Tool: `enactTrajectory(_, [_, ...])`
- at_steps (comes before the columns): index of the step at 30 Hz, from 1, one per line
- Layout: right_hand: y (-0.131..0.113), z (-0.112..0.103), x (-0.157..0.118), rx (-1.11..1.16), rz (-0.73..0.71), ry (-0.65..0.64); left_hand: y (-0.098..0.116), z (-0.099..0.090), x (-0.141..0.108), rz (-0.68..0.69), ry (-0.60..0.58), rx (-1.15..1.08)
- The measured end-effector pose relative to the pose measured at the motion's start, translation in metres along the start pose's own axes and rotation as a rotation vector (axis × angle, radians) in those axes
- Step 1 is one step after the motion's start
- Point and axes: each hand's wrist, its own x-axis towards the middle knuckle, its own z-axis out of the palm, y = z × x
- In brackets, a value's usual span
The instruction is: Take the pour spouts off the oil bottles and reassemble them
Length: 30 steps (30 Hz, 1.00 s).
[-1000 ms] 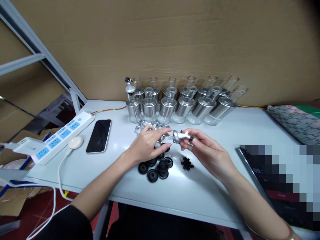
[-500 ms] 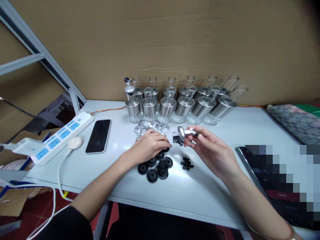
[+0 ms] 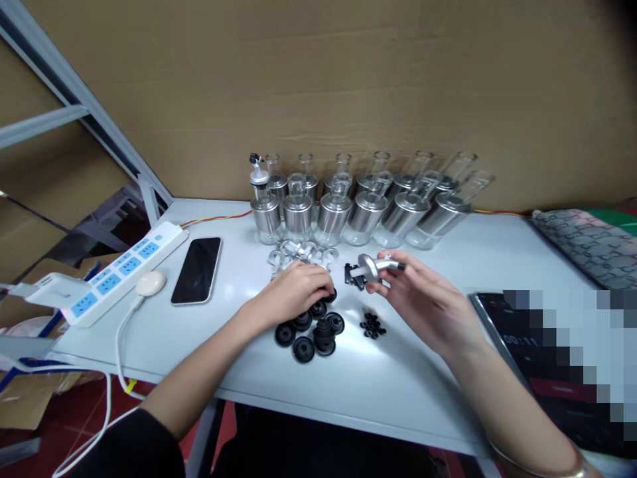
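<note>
My right hand [image 3: 428, 299] pinches a silver bottle pourer [image 3: 371, 267] by its spout, with the round collar and pale stem pointing left. Below that stem lie small black parts [image 3: 354, 275]. My left hand [image 3: 301, 291] is closed, palm down, over the far edge of a heap of black ribbed rubber stoppers [image 3: 323, 330]; what its fingertips hold, if anything, is hidden. Just beyond this hand is a pile of silver pourer pieces [image 3: 303, 251]. Nearer to me, between both hands, sits a cluster of tiny black caps [image 3: 372, 325].
Two rows of glass bottles with metal sleeves [image 3: 334, 214] stand along the back; the front-left one carries a pourer [image 3: 259, 175]. At left lie a phone [image 3: 196, 271] and a power strip [image 3: 124, 272]. A tablet-like screen [image 3: 517, 352] rests at right, near a patterned cloth item [image 3: 587, 239].
The pourer in my right hand has shifted slightly right and its collar has turned more toward me. My left hand's fingers have drawn in a little to the left over the stoppers.
</note>
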Motion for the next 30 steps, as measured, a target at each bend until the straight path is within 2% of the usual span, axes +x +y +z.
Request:
enactTrajectory(4, [-0.003,0.0,0.0,0.066,0.013,0.006,0.003,-0.002,-0.001,0.01,0.072,-0.055])
enactTrajectory(10, [-0.002,0.0,-0.001,0.225,0.077,-0.076,0.012,-0.004,0.0,0.015,0.346,-0.316])
enactTrajectory(12, [-0.001,0.001,-0.002,0.245,0.107,-0.113,0.014,-0.003,0.0,0.019,0.391,-0.366])
enactTrajectory(18, [-0.001,0.005,-0.005,0.146,0.133,-0.131,0.015,0.001,-0.001,-0.032,0.34,-0.369])
enactTrajectory(24, [-0.003,0.004,-0.004,0.129,0.079,-0.053,0.015,-0.002,-0.001,0.085,0.33,-0.346])
enactTrajectory(30, [-0.004,0.001,-0.002,0.118,0.051,-0.021,0.014,-0.001,-0.001,0.1,0.307,-0.346])
